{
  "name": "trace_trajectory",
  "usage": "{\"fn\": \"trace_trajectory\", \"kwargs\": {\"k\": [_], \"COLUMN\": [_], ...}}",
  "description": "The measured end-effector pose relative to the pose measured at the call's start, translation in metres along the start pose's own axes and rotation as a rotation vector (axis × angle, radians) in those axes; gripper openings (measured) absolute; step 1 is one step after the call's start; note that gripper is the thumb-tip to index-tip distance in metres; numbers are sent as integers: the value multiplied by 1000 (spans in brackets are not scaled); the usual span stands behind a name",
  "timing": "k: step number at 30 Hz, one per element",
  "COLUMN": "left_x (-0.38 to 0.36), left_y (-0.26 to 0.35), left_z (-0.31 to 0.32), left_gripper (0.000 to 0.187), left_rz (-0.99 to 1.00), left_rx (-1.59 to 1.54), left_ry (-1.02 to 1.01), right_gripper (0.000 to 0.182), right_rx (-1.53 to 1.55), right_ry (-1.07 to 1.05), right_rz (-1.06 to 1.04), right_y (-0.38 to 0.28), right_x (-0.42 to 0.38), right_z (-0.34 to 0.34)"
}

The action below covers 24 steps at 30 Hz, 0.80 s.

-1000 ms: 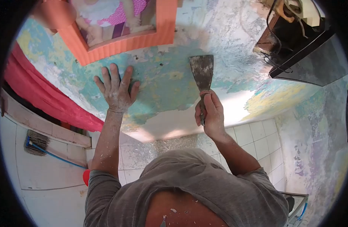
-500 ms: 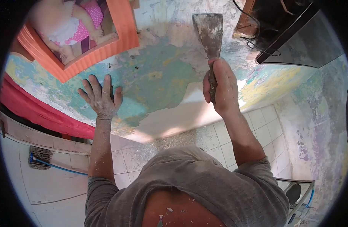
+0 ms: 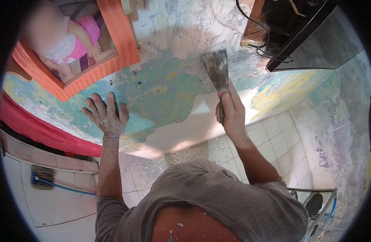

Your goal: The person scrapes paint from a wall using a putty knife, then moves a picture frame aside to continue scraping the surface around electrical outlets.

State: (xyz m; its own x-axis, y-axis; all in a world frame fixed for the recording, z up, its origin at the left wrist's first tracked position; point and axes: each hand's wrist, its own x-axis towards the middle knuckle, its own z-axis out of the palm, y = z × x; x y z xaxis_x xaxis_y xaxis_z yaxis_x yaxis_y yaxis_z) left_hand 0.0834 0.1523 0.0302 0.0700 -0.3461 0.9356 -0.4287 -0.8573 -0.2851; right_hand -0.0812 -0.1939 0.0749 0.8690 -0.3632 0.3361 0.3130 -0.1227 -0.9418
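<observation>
My left hand [image 3: 106, 115] lies with fingers spread against the wall [image 3: 163, 90], below the orange picture frame [image 3: 127, 44], and holds nothing. The wall shows patches of green, yellow and white, with flaking edges. My right hand [image 3: 232, 111] is wrapped round the handle of a scraper [image 3: 217, 70]. The scraper's wide, stained blade points up, over a pale part of the wall to the right of the green patch. Whether the blade edge touches the wall, I cannot tell.
A dark glossy panel [image 3: 314, 44] with a black cable [image 3: 266, 32] is at the upper right. Red cloth [image 3: 40, 129] hangs at the left, above a brush [image 3: 43, 177] with a blue handle. White floor tiles [image 3: 262, 139] and debris [image 3: 185, 155] lie below the wall.
My right hand and the scraper have moved down and slightly left. My left hand remains spread on the wall; the view has shifted a little.
</observation>
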Motion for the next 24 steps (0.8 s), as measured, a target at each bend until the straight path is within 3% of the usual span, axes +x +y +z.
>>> {"fn": "trace_trajectory", "kwargs": {"k": [1,3,5,7,9,11,13,16,20,24], "left_x": [-3,-3,17,49,84,116,148,193,194,180], "left_y": [7,34,69,100,118,131,142,155,157,160], "left_z": [-2,-9,-2,2,5,3,8,8,15,21], "left_gripper": [60,61,59,58,57,56,57,57,58,60], "left_rz": [-1,61,215,201,191,134,156,167,153,157], "left_rx": [4,-63,-198,-261,-333,-435,-455,-428,-342,-329], "left_ry": [2,-372,-313,-336,-349,-379,-332,-249,-176,-167], "right_gripper": [55,57,58,55,57,56,56,57,55,57], "right_rx": [41,-46,25,29,-171,-62,-98,-16,-170,-182], "right_ry": [9,62,73,73,28,-8,67,97,32,48], "right_rz": [33,6,-45,-74,59,-20,55,-64,-1,45], "right_y": [1,-23,-59,-54,-17,26,-19,-44,3,-45], "right_x": [-4,15,39,39,19,4,16,42,9,27], "right_z": [1,-4,-7,-10,-17,-24,-19,-19,-28,-26]}}
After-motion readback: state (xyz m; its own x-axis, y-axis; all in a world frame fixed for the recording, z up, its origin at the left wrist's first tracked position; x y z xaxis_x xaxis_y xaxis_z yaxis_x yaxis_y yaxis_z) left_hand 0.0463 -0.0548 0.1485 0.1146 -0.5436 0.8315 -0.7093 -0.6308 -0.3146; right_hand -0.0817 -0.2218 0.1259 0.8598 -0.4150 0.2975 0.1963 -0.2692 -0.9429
